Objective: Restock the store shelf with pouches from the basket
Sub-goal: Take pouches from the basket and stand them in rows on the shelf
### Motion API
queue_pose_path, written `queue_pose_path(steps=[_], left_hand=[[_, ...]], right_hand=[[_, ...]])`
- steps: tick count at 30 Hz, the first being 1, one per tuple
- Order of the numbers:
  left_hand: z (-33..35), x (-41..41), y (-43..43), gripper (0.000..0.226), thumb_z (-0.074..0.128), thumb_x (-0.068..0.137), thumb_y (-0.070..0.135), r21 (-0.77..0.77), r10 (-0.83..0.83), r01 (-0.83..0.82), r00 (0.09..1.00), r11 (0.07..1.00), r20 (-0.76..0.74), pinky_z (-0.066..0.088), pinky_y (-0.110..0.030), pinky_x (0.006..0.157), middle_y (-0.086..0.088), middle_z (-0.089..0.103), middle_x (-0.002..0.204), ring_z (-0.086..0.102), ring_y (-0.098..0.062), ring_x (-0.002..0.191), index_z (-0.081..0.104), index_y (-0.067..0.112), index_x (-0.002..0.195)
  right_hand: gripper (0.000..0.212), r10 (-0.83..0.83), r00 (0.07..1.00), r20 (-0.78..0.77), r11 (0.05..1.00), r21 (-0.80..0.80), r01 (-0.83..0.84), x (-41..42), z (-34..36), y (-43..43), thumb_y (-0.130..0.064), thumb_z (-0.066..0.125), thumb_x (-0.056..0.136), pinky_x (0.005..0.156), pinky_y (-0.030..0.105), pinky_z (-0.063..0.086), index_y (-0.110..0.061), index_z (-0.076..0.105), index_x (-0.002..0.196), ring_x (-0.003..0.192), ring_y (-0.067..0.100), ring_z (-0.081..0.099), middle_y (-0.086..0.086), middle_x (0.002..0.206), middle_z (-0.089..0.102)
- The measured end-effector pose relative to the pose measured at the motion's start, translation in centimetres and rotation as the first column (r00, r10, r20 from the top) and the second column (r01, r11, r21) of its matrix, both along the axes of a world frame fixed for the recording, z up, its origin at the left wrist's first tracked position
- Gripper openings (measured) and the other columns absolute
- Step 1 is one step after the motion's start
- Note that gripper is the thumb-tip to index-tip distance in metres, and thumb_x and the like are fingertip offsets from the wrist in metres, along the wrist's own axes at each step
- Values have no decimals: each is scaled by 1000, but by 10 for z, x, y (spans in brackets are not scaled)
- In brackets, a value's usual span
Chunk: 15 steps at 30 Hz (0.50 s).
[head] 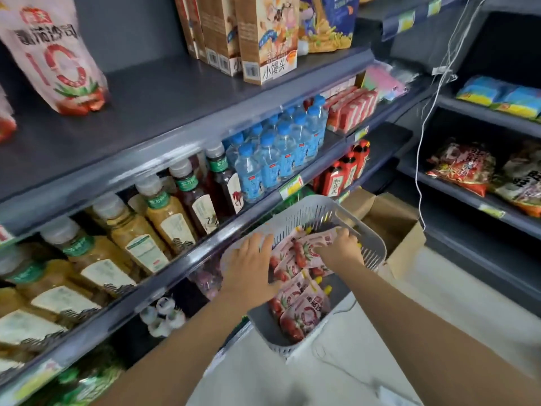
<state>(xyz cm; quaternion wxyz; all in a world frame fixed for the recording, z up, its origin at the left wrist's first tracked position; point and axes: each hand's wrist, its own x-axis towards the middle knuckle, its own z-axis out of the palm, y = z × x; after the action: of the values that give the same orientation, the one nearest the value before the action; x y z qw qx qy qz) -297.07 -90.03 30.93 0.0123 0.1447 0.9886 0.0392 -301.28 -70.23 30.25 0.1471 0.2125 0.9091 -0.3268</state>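
- Well, the right hand [341, 246] is down inside the grey slotted plastic basket [307, 215], its fingers curled over the top of a pink-and-red spouted pouch [317, 244] on the heap. It looks like a closed hold on that one pouch, which is not yet lifted clear.
- Just left of that grip, the left hand [250, 268] lies with straight, spread fingers across the basket's rim. As far as I can see it steadies rather than grips.
- Under the grip and nearer the person, more pink foil pouches [304, 309] with yellow caps lie piled in the basket. They overlap, so I cannot count them; several at least.
- High above and well to the left of the grip, the dark grey metal shelf [175, 92] carries one matching standing pouch [58, 60], upright. A sliver of what may be another shows at the far left edge.
- Between that standing pouch and the tall tan cardboard cartons [263, 39] along the same board, a wide stretch of shelf is bare.
- My reading is that the restock is in its early part. One or two pouches are up and most are in the basket, each needing a carry up and leftward from the grip.
- White-capped plastic tea bottles [164, 215] fill the tier between the grip and that shelf, so each lift has to clear the shelf's front lip.
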Motion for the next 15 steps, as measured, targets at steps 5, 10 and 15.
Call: queue_pose_path(steps=[5,10,15], left_hand=[[-46,-18,12,95,61,78,59,-39,-9,17,980,999,198,26,-42,111,-10,18,151,21,-28,139,8,21,147],[-76,-46,18,94,66,77,55,-53,-71,89,956,995,285,31,-39,111,-8,27,144,28,-25,133,15,17,146],[-100,-70,16,95,66,76,55,-37,-101,122,929,992,356,32,-40,111,-9,25,148,26,-26,136,15,17,146]], right_hand=[[95,-105,982,158,992,-49,114,-13,-38,13,-44,67,80,98,43,43,-12,11,150,131,36,39,16,150,24],[93,-232,938,258,962,-82,261,-28,-61,10,-38,68,79,90,41,52,-10,14,150,117,33,52,16,144,36],[95,-375,862,341,902,-79,424,-41,-77,1,-37,67,80,82,37,52,-8,10,150,111,30,56,16,138,44]])
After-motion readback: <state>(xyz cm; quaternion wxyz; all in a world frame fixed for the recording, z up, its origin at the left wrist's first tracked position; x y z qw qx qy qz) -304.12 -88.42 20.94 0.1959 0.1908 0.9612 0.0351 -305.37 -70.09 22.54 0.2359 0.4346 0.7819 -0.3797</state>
